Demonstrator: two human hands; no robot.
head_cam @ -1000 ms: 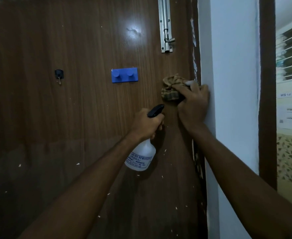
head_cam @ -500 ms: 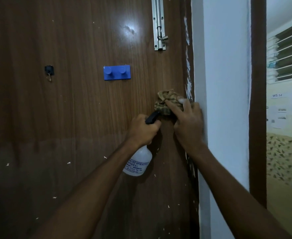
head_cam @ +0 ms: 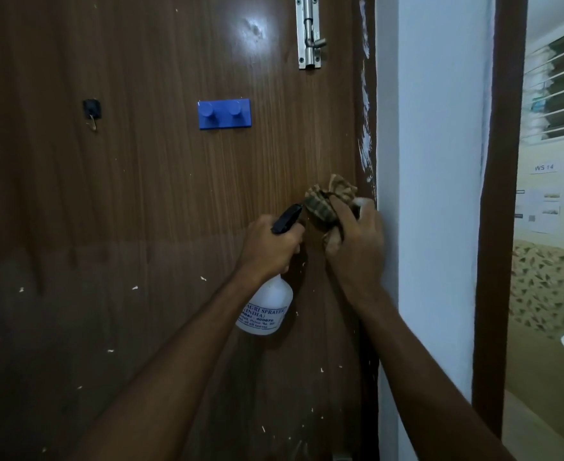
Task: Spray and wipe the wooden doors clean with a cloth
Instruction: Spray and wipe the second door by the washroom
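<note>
Dim room, brown wooden door (head_cam: pixel 147 201) filling our view, white wall (head_cam: pixel 437 194) and a lit window (head_cam: pixel 556 91) at 3 o'clock.

Item: cloth (head_cam: pixel 328 202), checked brown, bunched, pressed to the door near its right edge, just right of centre in our view. We hold it in our right hand (head_cam: pixel 355 247), fingers curled round the wad.

Item: spray bottle (head_cam: pixel 265 306), white with black head, hanging at 7 o'clock from the cloth. Our left hand (head_cam: pixel 267 249) is wrapped round its neck; the nozzle lies just beside the cloth.

Item: white smears (head_cam: pixel 365 151) along the door edge at 12 o'clock from the cloth, and pale flecks scattered at 6 to 8 o'clock. We judge these still to be wiped.

Further out: blue peg rack (head_cam: pixel 224 113) at 10 o'clock, small black hook (head_cam: pixel 91 109) at 9 to 10 o'clock, steel bolt latch (head_cam: pixel 309 31) at 12 o'clock.

Risks, as we judge them: a spray now would wet the cloth hand instead of the wood, the nozzle being so close; the bunched cloth may skip the smears at the very edge; knuckles may scrape the wall.
</note>
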